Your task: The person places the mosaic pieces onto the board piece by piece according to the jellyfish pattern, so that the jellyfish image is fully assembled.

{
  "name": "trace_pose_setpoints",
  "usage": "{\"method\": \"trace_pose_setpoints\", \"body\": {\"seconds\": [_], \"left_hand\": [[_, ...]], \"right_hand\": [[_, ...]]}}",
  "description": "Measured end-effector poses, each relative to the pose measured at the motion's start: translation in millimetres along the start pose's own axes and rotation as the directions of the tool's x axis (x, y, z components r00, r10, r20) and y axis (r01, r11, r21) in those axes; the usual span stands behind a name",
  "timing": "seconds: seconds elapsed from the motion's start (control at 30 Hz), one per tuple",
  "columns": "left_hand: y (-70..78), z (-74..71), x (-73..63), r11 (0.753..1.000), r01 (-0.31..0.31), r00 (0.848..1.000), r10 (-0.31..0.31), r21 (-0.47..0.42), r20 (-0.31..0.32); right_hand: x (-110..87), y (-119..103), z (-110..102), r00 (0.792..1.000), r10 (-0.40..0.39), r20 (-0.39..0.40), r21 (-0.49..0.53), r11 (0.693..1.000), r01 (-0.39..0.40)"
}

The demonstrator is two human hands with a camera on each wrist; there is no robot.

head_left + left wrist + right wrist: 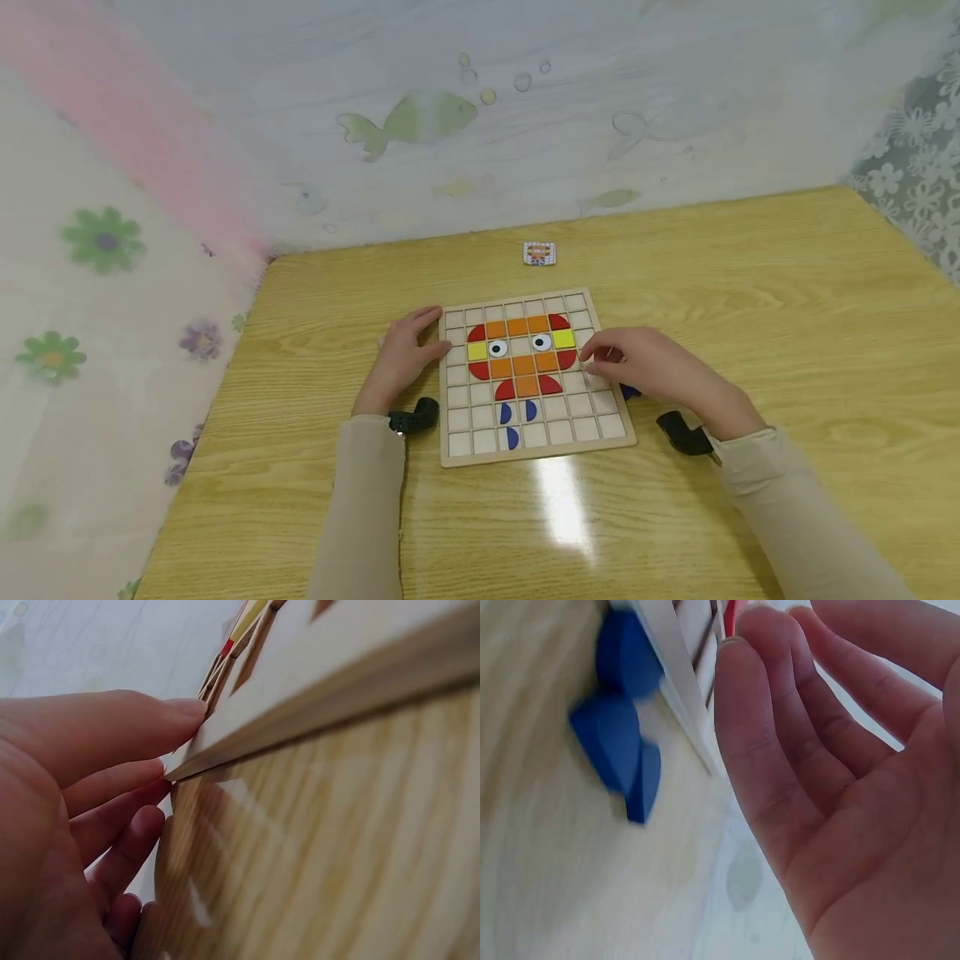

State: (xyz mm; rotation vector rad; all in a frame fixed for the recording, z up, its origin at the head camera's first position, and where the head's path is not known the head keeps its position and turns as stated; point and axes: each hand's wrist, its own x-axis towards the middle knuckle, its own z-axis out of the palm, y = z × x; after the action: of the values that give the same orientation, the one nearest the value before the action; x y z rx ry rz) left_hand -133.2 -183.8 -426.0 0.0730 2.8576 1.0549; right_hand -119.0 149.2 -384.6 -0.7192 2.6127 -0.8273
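A square wooden grid board [611, 444] lies on the table. A figure of red, orange and yellow tiles, with two white eye tiles [498, 349], fills its upper middle. Below it sit three blue half-round tiles [531, 411]. My left hand [401, 354] holds the board's upper left edge; in the left wrist view, its thumb [176, 711] lies on the rim and fingertips touch the side. Just beyond the right edge hovers my right hand [645, 362], fingers loosely bent, no tile seen in it. Beneath it are several blue pieces [611, 739], blurred in the right wrist view.
A small picture card [539, 253] showing a similar figure lies behind the board. The wood-grain table [315, 492] meets a wall [562, 158] with painted fish at the back. Dark wrist cameras [684, 433] sit beside both wrists.
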Motion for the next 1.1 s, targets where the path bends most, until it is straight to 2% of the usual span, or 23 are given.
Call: {"method": "trace_pose_setpoints", "body": {"seconds": [0.3,0.6,0.77,1.1], "left_hand": [[1.1,-0.3,-1.1,1.000,0.009,1.000,-0.009,-0.008,0.016],[0.7,-0.6,-1.3,1.000,-0.004,1.000,0.004,-0.004,0.009],[0.2,-0.6,-1.6,1.000,-0.003,1.000,0.003,-0.002,0.006],[1.2,0.3,-1.1,1.000,-0.012,1.000,0.012,-0.001,-0.002]], "right_hand": [[-5.9,25.2,-15.2,0.999,0.030,0.039,0.035,0.999,-0.032],[-10.8,50.5,-21.1,0.996,-0.025,0.081,0.040,0.999,0.022],[-10.9,53.5,-19.8,0.994,-0.047,0.094,0.012,0.999,0.046],[-8.0,51.0,-18.0,0.998,-0.006,0.060,-0.011,1.000,0.007]]}}
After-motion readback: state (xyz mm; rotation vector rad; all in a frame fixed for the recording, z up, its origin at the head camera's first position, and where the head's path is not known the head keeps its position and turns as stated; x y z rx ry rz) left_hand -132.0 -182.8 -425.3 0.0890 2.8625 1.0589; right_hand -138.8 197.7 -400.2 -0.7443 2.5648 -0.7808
